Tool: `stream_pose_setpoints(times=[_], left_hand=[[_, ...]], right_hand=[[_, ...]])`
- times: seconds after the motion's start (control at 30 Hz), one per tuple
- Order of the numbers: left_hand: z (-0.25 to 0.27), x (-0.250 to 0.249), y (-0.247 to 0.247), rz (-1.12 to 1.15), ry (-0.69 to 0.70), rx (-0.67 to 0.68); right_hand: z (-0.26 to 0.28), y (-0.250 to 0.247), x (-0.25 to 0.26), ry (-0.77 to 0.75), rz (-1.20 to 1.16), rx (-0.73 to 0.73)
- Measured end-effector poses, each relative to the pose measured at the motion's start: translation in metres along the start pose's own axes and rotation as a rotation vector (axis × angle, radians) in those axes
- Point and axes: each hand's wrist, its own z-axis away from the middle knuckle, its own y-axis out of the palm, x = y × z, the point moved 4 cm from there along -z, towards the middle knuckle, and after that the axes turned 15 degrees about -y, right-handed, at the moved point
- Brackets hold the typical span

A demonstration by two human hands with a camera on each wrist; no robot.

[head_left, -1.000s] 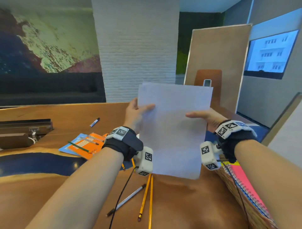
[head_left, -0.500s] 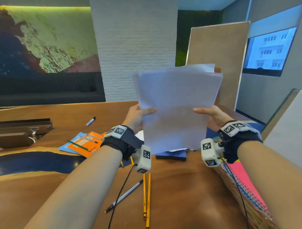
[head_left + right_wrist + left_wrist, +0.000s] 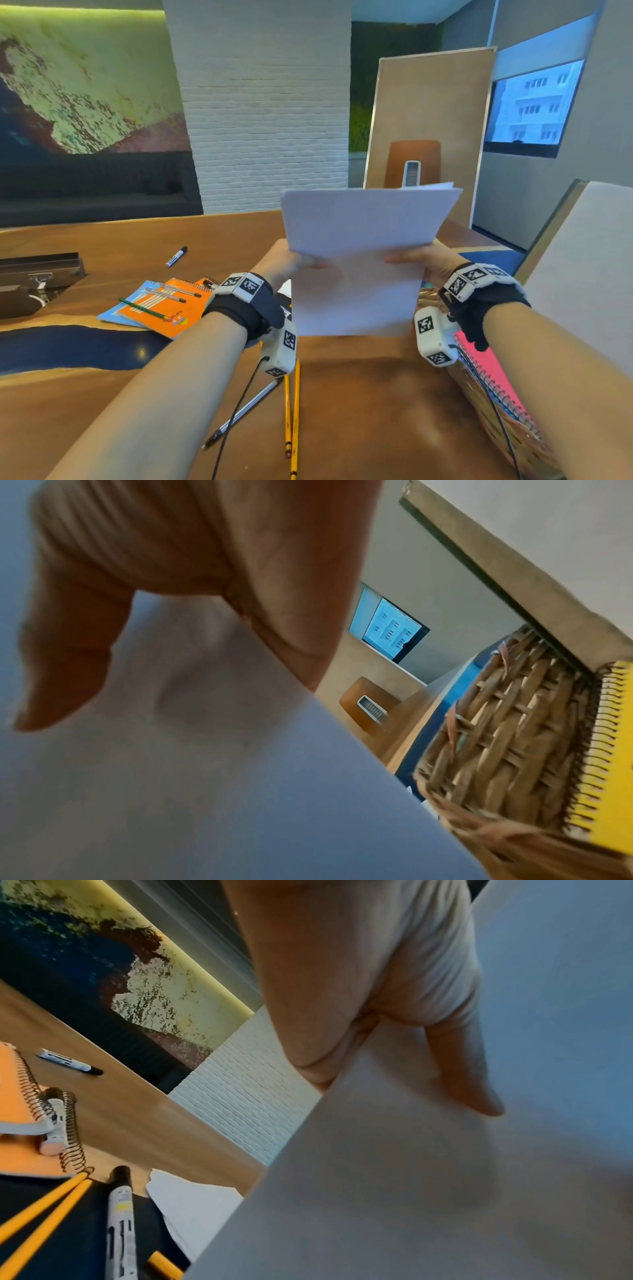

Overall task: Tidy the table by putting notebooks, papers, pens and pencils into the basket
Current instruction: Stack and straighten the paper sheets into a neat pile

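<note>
The papers (image 3: pixel 359 260) are being held upright above the surface (image 3: pixel 359 404), the left hand (image 3: pixel 284 262) pinching one side edge and the right hand (image 3: pixel 423 262) pinching the other, thumbs pressing the near face and fingers (image 3: pixel 462 1069) curling behind; the bottom edge is hanging near the surface, though whether it is touching cannot be told; this looks like squaring the sheets before stowing them; the basket (image 3: pixel 493 411) is sitting just to the right, already holding notebooks (image 3: pixel 486 373); the next move is probably calling for swinging the stack rightward and lowering it in flat; pencils (image 3: pixel 291 414), a pen (image 3: pixel 239 414) and more notebooks (image 3: pixel 164 306) are lying on the surface, awaiting collection.
</note>
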Motion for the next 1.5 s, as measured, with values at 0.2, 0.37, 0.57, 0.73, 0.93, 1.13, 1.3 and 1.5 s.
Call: stream_pose_setpoints(times=[0.2, 0.37, 0.57, 0.73, 0.93, 1.13, 1.3, 1.5], left_hand=[[0.002, 0.029, 0.001, -0.082, -0.113, 0.081], [-0.004, 0.024, 0.006, -0.043, -0.116, 0.022], [-0.025, -0.031, 0.021, 0.059, -0.011, -0.105], [-0.044, -0.062, 0.068, 0.091, 0.044, -0.057], [-0.056, -0.085, 0.135, 0.106, 0.142, -0.055], [-0.06, -0.105, 0.207, 0.146, 0.183, 0.081], [-0.064, -0.092, 0.264, 0.136, 0.126, 0.224], [-0.07, -0.079, 0.319, 0.016, 0.083, 0.397]], right_hand=[[0.014, -0.004, -0.022, 0.125, 0.078, 0.023], [0.018, -0.003, -0.023, 0.153, 0.093, -0.042], [0.006, -0.024, 0.029, 0.076, 0.266, -0.19], [0.018, -0.072, 0.061, 0.033, 0.444, -0.374], [0.051, -0.122, 0.092, -0.033, 0.586, -0.513], [0.085, -0.169, 0.123, -0.048, 0.699, -0.62], [0.122, -0.203, 0.128, 0.125, 0.852, -0.627], [0.158, -0.236, 0.131, 0.246, 0.989, -0.67]])
